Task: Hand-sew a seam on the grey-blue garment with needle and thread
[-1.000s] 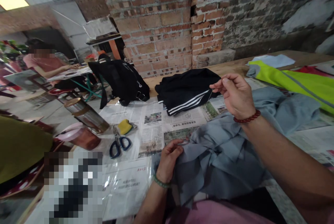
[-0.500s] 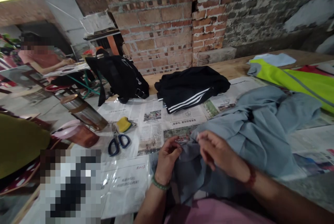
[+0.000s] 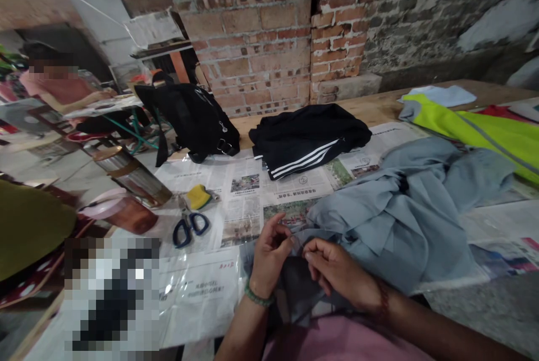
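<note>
A large piece of grey cloth (image 3: 415,215) spreads in loose folds from my lap across the table's near right side. With thumb and forefinger together, my left hand (image 3: 272,251) pinches an edge of this cloth; a green bead bracelet is on that wrist. Just to its right, my right hand (image 3: 339,268) is also closed in a pinch, close to the cloth. Whatever lies between its fingertips is too small to make out. Blue-handled scissors (image 3: 190,227) rest on the newspaper left of my hands, touching or nearly touching a yellow-and-green object (image 3: 197,198).
Newspaper (image 3: 202,299) under clear plastic covers the table. Along the back are a black backpack (image 3: 196,119), a dark garment with white stripes (image 3: 309,136) and a yellow-green vest (image 3: 475,125). A steel flask (image 3: 132,173) and lidded cup (image 3: 126,212) stand left. Another person sits far left.
My right hand has come down and slightly left, nearer my left hand. My left hand stays nearly where it was, pinching the cloth.
</note>
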A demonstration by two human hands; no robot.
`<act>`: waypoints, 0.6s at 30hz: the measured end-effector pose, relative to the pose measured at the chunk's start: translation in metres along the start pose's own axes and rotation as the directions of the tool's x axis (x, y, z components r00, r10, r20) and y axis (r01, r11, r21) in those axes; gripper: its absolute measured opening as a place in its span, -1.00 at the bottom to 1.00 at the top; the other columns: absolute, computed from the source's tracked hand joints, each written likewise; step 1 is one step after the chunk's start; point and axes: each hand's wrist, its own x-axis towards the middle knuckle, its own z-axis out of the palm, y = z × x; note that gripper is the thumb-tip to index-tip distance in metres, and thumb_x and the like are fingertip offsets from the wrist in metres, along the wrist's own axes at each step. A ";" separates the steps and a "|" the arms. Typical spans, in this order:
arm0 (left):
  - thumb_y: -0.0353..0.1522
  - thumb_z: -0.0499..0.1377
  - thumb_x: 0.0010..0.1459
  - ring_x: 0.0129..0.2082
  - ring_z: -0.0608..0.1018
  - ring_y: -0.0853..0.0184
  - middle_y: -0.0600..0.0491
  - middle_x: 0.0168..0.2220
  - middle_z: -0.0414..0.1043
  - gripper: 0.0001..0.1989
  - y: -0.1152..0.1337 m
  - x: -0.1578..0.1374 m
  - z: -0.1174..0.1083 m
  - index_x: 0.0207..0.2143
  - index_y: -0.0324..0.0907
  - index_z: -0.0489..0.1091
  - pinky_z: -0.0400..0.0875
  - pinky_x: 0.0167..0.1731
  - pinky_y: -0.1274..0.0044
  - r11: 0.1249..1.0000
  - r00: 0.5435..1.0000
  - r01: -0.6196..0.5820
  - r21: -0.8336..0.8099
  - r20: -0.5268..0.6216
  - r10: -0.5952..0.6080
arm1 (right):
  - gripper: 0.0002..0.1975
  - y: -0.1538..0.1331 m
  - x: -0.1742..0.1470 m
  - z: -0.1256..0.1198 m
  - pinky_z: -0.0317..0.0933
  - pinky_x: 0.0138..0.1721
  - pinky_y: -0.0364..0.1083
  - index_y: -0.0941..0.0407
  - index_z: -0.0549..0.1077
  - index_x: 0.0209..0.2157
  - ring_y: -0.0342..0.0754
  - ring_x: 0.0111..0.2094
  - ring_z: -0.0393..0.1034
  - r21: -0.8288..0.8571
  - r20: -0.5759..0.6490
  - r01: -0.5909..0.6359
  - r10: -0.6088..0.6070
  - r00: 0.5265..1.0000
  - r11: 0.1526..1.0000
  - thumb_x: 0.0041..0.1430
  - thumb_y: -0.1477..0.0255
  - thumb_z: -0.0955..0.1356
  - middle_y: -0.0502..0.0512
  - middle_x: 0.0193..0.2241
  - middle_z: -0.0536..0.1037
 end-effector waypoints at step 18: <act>-0.48 0.19 -0.10 -0.49 0.39 0.43 0.15 -0.47 0.36 -0.55 -0.001 -0.004 0.000 -0.08 -0.10 0.33 0.29 -0.42 0.59 0.974 0.991 -0.135 0.180 0.004 0.137 | -0.78 -0.005 0.004 0.003 -0.17 -0.81 -0.30 0.12 0.22 -0.46 -0.33 -0.84 0.01 0.013 -0.008 -0.036 0.036 0.999 0.999 0.07 0.25 0.20 -0.19 -0.73 0.26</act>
